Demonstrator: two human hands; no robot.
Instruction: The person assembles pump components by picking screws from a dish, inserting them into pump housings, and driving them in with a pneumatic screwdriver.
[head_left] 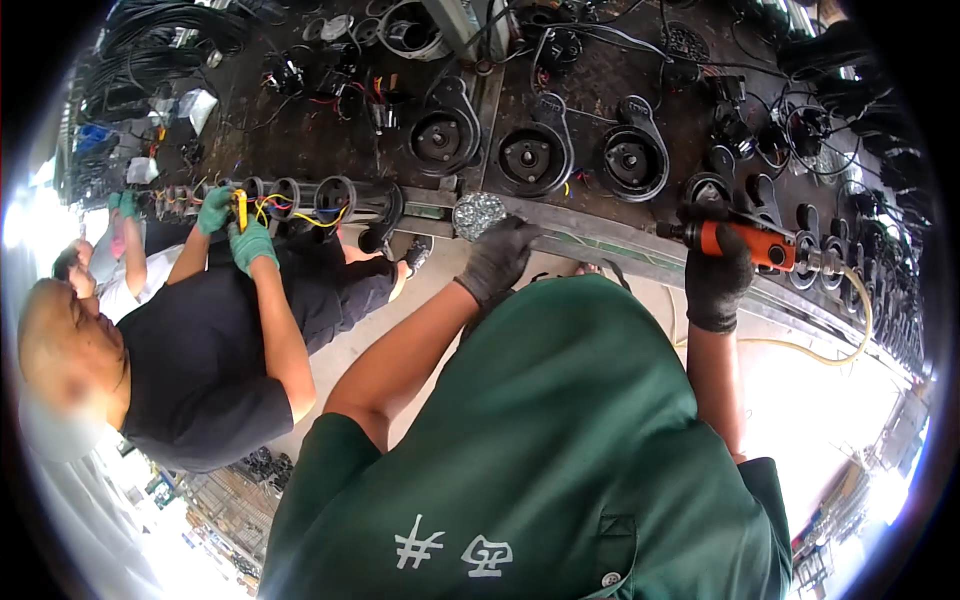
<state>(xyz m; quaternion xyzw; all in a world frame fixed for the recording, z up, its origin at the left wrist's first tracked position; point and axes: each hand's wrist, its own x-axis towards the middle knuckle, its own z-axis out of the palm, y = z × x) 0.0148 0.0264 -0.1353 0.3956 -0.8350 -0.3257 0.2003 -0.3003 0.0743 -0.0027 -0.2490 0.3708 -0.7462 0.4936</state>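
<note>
Orange power tool [773,248] lies grasped in my right grip [720,275], nose left, hose [869,312] trailing right. Beyond both grips, round black housings [632,160] crowd the desk [600,82]. My left grip [498,260], palm down, meets silver parts [479,213]; closure cannot be told.

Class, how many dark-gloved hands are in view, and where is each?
2: the left hand, beside a silver pile of small parts; the right hand, gripping an orange power tool.
</note>
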